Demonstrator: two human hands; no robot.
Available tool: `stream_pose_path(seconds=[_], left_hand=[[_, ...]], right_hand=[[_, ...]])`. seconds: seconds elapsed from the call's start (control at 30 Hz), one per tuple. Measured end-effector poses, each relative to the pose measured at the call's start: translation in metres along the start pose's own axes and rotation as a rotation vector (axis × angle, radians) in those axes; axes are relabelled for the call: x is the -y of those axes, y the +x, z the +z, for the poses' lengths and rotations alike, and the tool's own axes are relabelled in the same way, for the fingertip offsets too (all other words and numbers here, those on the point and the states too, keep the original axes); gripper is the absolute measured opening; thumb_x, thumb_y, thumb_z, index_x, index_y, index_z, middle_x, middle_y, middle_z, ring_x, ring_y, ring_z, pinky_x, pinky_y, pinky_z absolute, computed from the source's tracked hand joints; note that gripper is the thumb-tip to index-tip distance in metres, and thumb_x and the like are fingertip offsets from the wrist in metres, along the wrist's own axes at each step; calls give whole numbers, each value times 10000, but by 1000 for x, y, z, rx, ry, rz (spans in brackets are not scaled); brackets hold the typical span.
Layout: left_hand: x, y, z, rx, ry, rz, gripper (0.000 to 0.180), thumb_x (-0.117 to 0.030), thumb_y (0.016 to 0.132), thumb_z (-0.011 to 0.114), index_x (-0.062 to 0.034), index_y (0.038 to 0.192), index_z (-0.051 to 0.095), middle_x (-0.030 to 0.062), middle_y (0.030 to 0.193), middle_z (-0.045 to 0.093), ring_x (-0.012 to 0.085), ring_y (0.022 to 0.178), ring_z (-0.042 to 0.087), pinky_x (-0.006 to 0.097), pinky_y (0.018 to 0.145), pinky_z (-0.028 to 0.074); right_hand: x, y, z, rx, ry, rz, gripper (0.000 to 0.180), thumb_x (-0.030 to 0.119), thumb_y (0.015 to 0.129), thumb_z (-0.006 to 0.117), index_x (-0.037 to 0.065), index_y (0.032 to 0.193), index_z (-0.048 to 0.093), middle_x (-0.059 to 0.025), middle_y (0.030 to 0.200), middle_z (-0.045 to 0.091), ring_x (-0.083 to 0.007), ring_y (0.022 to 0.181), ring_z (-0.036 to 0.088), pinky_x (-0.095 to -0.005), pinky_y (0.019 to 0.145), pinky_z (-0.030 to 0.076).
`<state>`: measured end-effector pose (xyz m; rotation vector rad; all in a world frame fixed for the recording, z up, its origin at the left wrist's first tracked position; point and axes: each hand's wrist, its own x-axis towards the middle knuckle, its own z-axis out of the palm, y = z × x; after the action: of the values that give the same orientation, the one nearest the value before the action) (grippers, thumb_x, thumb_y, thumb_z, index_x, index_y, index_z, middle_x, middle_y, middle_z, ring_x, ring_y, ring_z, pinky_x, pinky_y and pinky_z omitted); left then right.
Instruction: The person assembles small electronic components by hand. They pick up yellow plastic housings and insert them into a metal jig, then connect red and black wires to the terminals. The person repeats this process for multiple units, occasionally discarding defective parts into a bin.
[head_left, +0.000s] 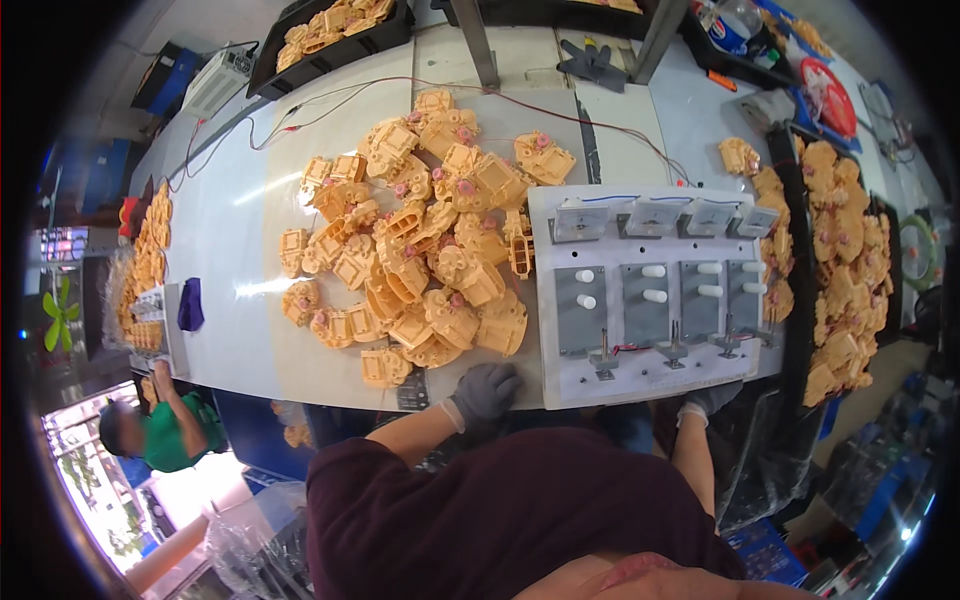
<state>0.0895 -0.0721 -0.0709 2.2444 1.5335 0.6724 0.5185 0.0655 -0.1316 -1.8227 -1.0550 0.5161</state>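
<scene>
My left hand (487,393), in a grey glove, rests at the table's front edge with its fingers curled. Nothing shows in it, and it lies just left of the white test board (640,385). My right hand (712,397), also gloved in grey, is at the board's front right edge; its fingers are mostly hidden. On the board are several grey plates with white pegs (654,296), metal toggle clamps (673,350) and a row of analog meters (655,218). A big loose pile of cream plastic housings (400,250), some with pink parts, lies left of the board.
Black trays of housings stand at the right (845,270) and far left (330,30). Red and black wires (420,80) cross the table to a power supply (218,82). A grey glove (592,65) lies at the back. A person in green (175,430) works at far left.
</scene>
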Motion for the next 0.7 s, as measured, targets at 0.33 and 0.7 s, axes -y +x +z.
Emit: stream_pose_path(seconds=[0.33, 0.7], left_hand=[[10, -1, 6, 26, -34, 66, 378, -187, 637, 661, -88, 990, 570, 102, 992, 558, 274, 752, 562, 394, 619, 480], [5, -2, 4, 54, -3, 40, 258, -183, 684, 629, -102, 922, 574, 74, 941, 551, 256, 757, 563, 381, 607, 476]], right_hand=[[-25, 5, -4, -26, -553, -212, 410, 228, 821, 651, -44, 1109, 544, -202, 1054, 553, -328, 999, 547, -411, 853, 437], [-14, 8, -8, 101, 130, 35, 468, 227, 848, 620, -55, 1202, 502, -190, 1207, 557, -251, 1061, 559, -387, 935, 423]])
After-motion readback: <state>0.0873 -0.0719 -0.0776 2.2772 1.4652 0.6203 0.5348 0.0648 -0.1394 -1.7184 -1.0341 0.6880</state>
